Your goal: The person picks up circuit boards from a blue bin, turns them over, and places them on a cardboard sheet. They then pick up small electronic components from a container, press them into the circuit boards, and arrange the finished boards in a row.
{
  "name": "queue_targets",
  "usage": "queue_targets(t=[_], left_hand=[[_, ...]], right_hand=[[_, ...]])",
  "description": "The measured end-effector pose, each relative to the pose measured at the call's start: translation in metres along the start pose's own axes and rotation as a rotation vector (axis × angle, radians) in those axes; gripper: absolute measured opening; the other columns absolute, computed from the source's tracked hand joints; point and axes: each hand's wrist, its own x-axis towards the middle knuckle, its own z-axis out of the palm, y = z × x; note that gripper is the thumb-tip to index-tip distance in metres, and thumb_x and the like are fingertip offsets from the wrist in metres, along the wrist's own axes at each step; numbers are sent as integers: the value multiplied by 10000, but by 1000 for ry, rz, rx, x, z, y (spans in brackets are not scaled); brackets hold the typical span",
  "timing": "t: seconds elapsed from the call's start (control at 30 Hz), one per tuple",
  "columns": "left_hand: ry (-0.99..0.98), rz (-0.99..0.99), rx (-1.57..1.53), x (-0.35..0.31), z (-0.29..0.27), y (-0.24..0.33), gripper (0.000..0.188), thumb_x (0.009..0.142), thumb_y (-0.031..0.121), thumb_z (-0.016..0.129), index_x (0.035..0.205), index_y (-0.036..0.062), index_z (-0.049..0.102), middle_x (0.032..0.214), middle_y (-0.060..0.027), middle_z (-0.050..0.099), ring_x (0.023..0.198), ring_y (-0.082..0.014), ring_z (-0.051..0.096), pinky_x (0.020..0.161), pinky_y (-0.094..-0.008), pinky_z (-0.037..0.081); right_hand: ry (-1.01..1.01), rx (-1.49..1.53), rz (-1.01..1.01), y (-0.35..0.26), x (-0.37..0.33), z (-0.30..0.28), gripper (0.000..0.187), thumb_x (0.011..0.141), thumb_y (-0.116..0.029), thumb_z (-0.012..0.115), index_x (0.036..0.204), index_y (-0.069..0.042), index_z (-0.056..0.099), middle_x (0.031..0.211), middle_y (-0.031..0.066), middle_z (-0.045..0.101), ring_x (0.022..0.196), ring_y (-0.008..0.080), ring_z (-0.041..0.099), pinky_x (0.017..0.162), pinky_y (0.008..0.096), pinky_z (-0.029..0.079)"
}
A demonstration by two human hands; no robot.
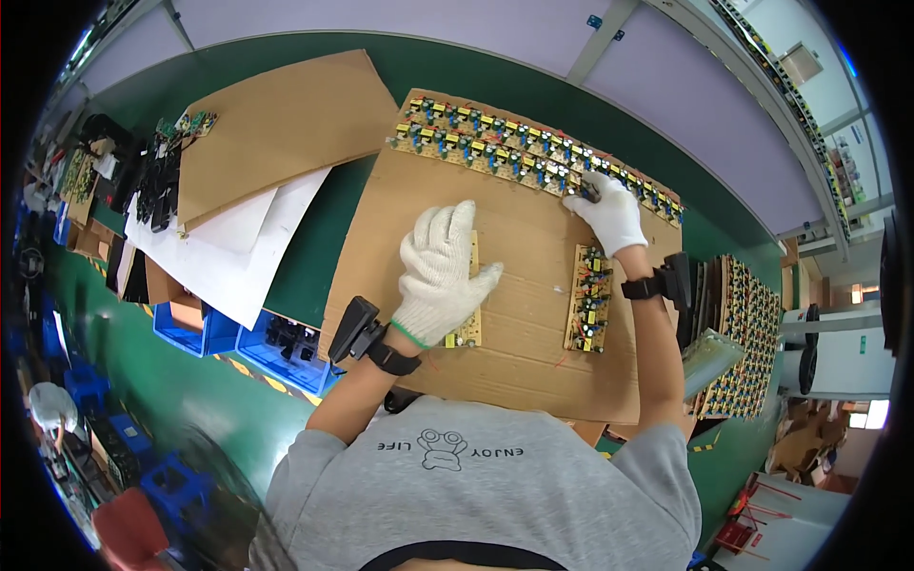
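Observation:
My left hand (440,271), in a white knitted glove, lies over a narrow tan circuit board (473,328) and covers most of it. Its fingers are stretched out, with the thumb spread to the right. My right hand (614,214), also gloved in white, reaches to the right part of two long rows of circuit boards (495,133). Its thumb and fingers close round the near edge of a board strip (562,179) there, partly hiding it. Another populated circuit board (588,300) lies lengthwise below my right hand. All these boards rest on a large cardboard sheet (533,371).
Left of the sheet lie another cardboard piece (286,124), white paper (276,243) and black cables (157,181). Blue bins (286,357) stand below the bench's left edge. At right are stacked boards (743,333) and a clear plastic package (711,362). A purple panel (705,124) borders the far side.

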Motion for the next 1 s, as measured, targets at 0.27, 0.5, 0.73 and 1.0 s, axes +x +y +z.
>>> queue_targets(t=[0.27, 0.5, 0.73, 1.0], left_hand=[[-17, 3, -2, 0, -4, -2, 771, 754, 357, 721, 1379, 46, 393, 1325, -167, 438, 1277, -366, 355, 1043, -502, 254], [9, 43, 20, 1, -5, 3, 661, 759, 311, 729, 1305, 49, 465, 1273, -144, 493, 1244, -351, 396, 1030, -505, 279], [42, 103, 64, 4, 8, -7, 587, 759, 298, 746, 1243, 44, 532, 1269, -153, 522, 1229, -344, 432, 1031, -486, 322], [58, 58, 241, 3, 2, -1, 639, 798, 285, 733, 1325, 26, 480, 1270, -204, 532, 1178, -378, 501, 999, -473, 399]], right_hand=[[-174, -197, 397, -46, -27, -51, 800, 807, -633, 616, 1196, 65, 569, 1052, 270, 657, 1027, 402, 625, 877, 445, 483], [-284, -234, 619, -66, -115, -52, 797, 616, -627, 793, 966, 68, 620, 926, 257, 681, 898, 352, 678, 807, 406, 517], [-185, 322, 481, -34, -136, -53, 640, 693, -388, 843, 1051, 75, 584, 936, 169, 676, 882, 190, 654, 767, 323, 518], [519, 922, 752, 78, -251, -142, 366, 878, -209, 704, 1143, 1, 565, 958, 80, 665, 871, 138, 636, 776, 296, 525]])
